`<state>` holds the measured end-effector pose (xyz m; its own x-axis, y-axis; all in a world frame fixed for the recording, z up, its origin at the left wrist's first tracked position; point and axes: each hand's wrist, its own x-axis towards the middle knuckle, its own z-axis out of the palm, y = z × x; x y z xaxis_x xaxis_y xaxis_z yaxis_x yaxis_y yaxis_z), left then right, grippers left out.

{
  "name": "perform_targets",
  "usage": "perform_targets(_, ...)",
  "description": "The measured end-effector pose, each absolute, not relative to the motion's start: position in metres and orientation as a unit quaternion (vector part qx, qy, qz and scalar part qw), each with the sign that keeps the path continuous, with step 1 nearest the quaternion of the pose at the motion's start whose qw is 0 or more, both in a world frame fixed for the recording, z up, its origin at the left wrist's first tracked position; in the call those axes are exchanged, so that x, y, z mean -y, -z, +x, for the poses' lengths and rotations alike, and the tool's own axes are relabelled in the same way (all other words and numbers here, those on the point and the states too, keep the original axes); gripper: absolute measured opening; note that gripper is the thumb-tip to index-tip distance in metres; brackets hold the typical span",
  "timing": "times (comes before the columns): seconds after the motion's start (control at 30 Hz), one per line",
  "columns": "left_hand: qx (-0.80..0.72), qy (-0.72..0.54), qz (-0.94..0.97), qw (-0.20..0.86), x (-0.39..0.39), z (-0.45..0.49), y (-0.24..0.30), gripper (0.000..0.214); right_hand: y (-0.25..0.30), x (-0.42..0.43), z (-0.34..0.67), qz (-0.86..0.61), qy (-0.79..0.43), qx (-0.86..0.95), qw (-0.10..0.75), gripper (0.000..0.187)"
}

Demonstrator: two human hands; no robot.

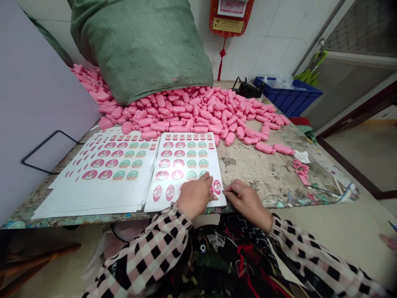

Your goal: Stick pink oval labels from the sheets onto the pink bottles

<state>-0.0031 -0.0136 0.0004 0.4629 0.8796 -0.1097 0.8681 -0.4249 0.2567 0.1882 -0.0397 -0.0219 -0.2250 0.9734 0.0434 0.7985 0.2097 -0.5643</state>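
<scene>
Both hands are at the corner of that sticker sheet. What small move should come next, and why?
Probably lift the pink oval sticker off the sheet: the right hand has its fingers pinched at the sheet's edge right beside it, and the left hand lies on the sheet, holding it down.

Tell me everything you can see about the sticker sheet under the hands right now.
The sticker sheet is white, glossy-looking paper lying flat near the front edge of the table. It carries rows of oval stickers, pink to the left and green to the right, with larger pink ovals along the bottom. Its left edge lies against a stack of similar sheets. The left hand rests on its lower right part; the right hand sits at its right edge.
</scene>
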Motion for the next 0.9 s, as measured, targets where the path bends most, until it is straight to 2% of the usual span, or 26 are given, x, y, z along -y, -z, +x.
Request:
perform_targets(0.2,-0.517,-0.028,0.845,0.132,0.013,-0.003,0.003,0.058,0.024,0.042,0.187,-0.589,-0.22,0.751,0.203,0.016)
perform_targets(0.4,-0.515,-0.024,0.848,0.125,0.013,-0.003,0.0,0.054,0.035,0.029,0.188,-0.6,-0.242,0.718,0.256,0.011)
perform_targets(0.6,-0.512,-0.019,0.852,0.11,0.014,-0.003,0.0,0.054,0.038,0.016,0.184,-0.603,-0.228,0.714,0.274,0.011)
perform_targets(0.9,-0.518,-0.005,0.847,0.116,0.014,-0.003,-0.002,0.054,0.032,0.0,0.185,-0.59,-0.21,0.745,0.23,0.011)
